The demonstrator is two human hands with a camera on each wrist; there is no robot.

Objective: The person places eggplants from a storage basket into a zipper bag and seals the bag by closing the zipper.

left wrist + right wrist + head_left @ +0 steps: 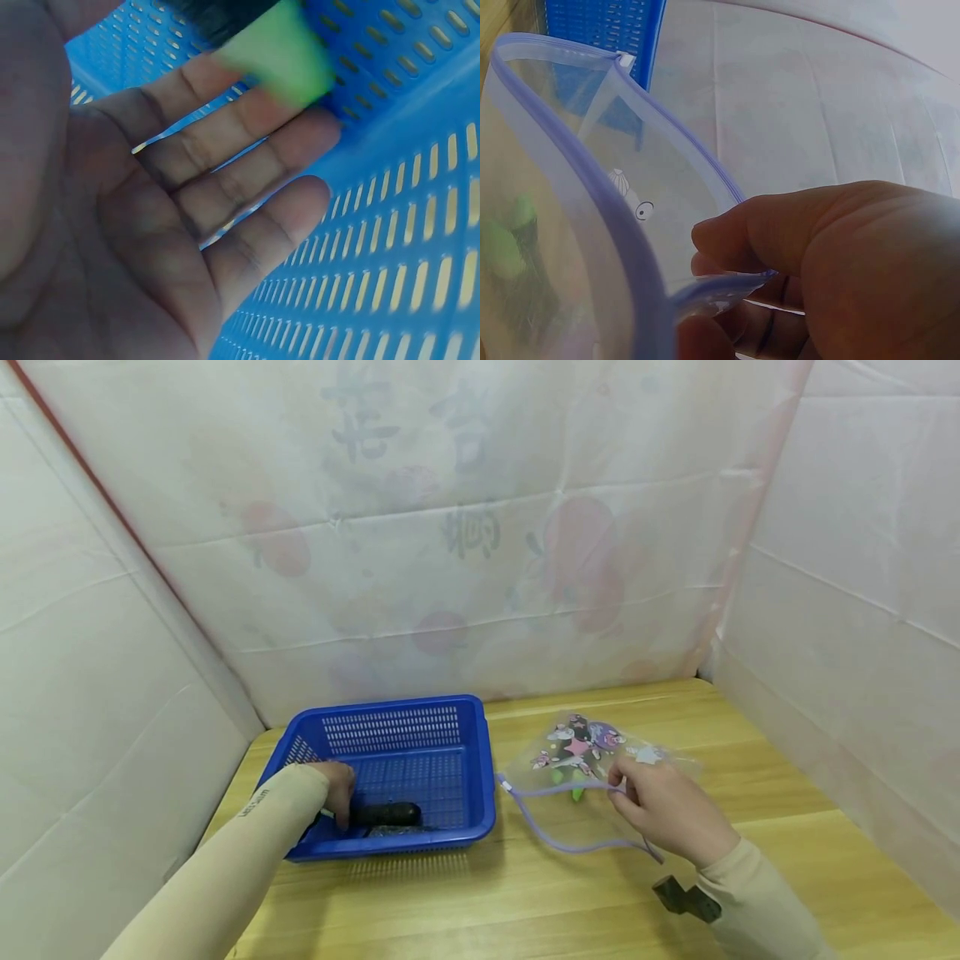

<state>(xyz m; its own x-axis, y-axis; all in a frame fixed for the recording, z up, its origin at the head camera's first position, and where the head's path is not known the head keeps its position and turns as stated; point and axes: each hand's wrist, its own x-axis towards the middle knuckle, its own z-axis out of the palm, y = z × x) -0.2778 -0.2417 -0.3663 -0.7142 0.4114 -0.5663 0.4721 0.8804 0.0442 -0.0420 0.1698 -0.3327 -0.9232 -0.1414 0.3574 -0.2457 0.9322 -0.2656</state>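
Note:
My left hand (339,787) is down inside a blue plastic basket (480,752). In the left wrist view its fingers are nearly straight, and a light green piece (289,56) with a dark, fuzzy part (217,15) lies against the fingertips; the thumb tip is out of view. A black rounded object (393,814) lies beside that hand in the basket. My right hand (671,810) pinches the purple edge of a clear zip bag (540,842) between thumb and fingers. The bag's mouth gapes, and something green (577,785) shows inside it.
The basket and bag sit on a wood-grain table (525,910). Pale cloth walls (480,593) close off the back and both sides. A clear, shiny wrapping (397,831) lies along the basket's near side. A white slider (626,60) sits at the bag's far corner.

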